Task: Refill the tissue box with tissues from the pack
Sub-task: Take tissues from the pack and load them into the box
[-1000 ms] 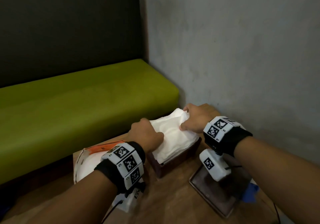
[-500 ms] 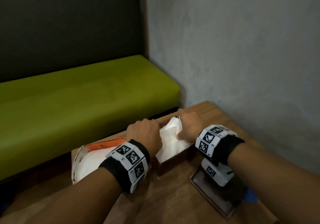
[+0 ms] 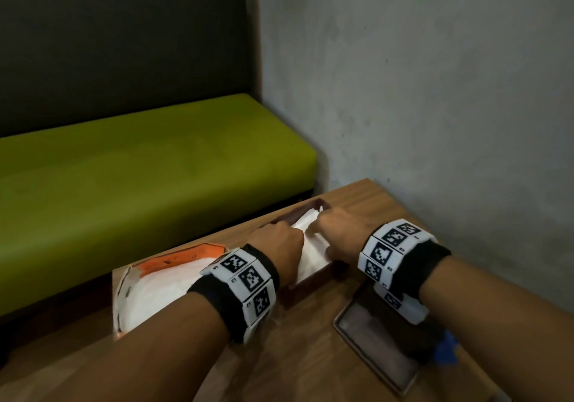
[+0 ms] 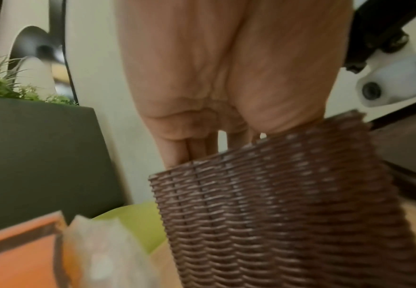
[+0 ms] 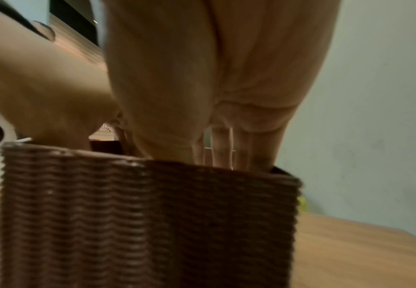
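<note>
Brown woven tissue box (image 3: 313,279), open-topped, stands near the far edge of our wooden table (image 3: 310,355). White tissues (image 3: 309,246) lie stacked inside it, filling it to the rim. Our left hand (image 3: 278,248) presses down on their left side, fingers reaching straight into the box. Our right hand (image 3: 340,235) does likewise on the right. Orange-and-white tissue pack (image 3: 155,290) lies at the left edge, just beside the box. Dark tray-like lid (image 3: 379,349) rests near the right edge.
</note>
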